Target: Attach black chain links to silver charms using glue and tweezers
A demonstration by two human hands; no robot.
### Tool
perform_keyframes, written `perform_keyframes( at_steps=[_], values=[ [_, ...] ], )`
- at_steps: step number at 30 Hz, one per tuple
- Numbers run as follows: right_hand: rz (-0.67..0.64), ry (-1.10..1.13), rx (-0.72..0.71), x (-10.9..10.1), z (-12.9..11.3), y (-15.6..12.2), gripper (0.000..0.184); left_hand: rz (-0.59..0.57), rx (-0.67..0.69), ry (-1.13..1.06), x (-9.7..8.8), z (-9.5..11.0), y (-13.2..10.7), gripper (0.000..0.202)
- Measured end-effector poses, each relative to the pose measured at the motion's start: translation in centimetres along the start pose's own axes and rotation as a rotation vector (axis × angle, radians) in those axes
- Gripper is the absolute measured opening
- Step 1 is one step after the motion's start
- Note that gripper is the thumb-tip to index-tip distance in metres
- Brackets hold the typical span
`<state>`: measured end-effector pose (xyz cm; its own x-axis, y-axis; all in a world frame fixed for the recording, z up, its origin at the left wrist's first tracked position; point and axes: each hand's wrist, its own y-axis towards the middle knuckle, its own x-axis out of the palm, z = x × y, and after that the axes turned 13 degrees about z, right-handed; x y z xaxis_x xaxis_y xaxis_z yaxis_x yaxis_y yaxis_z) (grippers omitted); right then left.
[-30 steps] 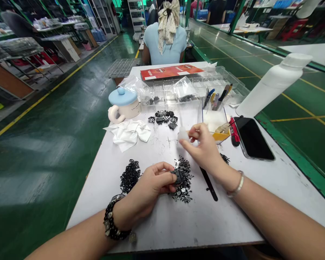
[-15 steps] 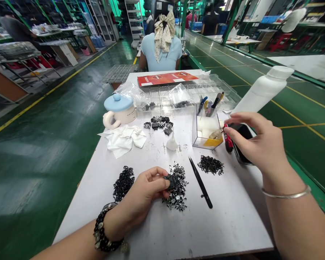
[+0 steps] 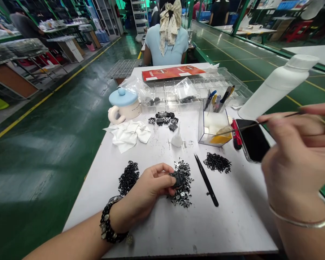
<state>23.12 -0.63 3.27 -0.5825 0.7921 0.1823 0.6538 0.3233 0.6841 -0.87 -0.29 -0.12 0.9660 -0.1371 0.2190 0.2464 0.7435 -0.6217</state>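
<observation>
"What's the left hand (image 3: 148, 189) doing?"

"Clenched around a small, dark, blocky part (image 3: 177, 179), fingers curled over it. It sits right at the edge of a loose, glinting heap of silver-and-black metal pieces (image 3: 183, 186)."

"And the right hand (image 3: 300, 153)?"

"Raised high on the right, cut off by the edge of the view. Its fingertips pinch a thin dark stick (image 3: 276, 120), which points left toward a clear-walled box (image 3: 203, 130) holding white foam."

"How much room is there between the hands?"

"A good stretch of scuffed white tabletop (image 3: 233, 224), open toward the near edge. Slim black tweezers (image 3: 206, 180) lie on it just right of the heap, with a tangled pile of black pieces (image 3: 217, 162) farther ahead."

"Is anything tight around the left hand?"

"Another black tangle (image 3: 128, 177) lies just beside its wrist side, and a crumpled white cloth (image 3: 130, 130) lies farther ahead."

"And under the right hand?"

"A glossy black phone (image 3: 251, 140) lies ahead of it, close beside the box."
</observation>
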Motion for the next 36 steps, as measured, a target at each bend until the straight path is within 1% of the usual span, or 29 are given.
perform_keyframes(
  at_steps=[1,3,4,6,8,12,20,23,26,29,33,36],
  values=[
    [-0.023,0.075,0.097,0.5,-0.6,-0.9,0.027,-0.001,-0.004,0.003,0.0,0.0,0.0,0.022],
    [-0.142,0.186,0.281,1.4,-1.4,-2.8,0.027,-0.005,-0.01,0.008,0.0,0.0,0.1,0.021],
    [-0.211,0.205,0.349,1.7,-1.6,-3.6,0.026,-0.012,-0.009,0.009,0.0,0.0,0.1,0.02],
    [-0.281,0.199,0.412,1.9,-1.8,-4.8,0.025,-0.035,-0.008,0.016,-0.1,-0.1,0.2,0.019],
    [-0.31,0.176,0.416,1.8,-1.9,-5.4,0.024,-0.057,-0.009,0.027,-0.1,-0.1,0.2,0.018],
    [-0.339,0.145,0.405,1.6,-2.0,-5.5,0.026,-0.063,-0.02,0.023,-0.2,-0.2,0.3,0.019],
    [-0.303,0.17,0.431,1.5,-2.1,-4.8,0.024,-0.06,-0.027,0.007,-0.1,0.0,0.1,0.019],
    [-0.362,0.168,0.434,1.2,-2.1,-4.6,0.023,-0.044,-0.041,-0.001,-0.1,0.0,0.1,0.02],
    [-0.424,0.13,0.405,1.2,-2.1,-4.9,0.024,-0.042,-0.039,-0.004,0.0,0.0,0.1,0.02],
    [-0.457,0.111,0.38,1.2,-2.2,-5.3,0.025,-0.05,-0.035,0.008,0.0,0.1,0.1,0.02],
    [-0.451,0.134,0.387,1.0,-2.3,-5.3,0.025,-0.048,-0.039,0.01,0.0,0.2,0.0,0.02],
    [-0.397,0.165,0.407,1.0,-2.3,-4.8,0.024,-0.044,-0.041,-0.001,0.0,0.2,0.0,0.02]
  ],
)
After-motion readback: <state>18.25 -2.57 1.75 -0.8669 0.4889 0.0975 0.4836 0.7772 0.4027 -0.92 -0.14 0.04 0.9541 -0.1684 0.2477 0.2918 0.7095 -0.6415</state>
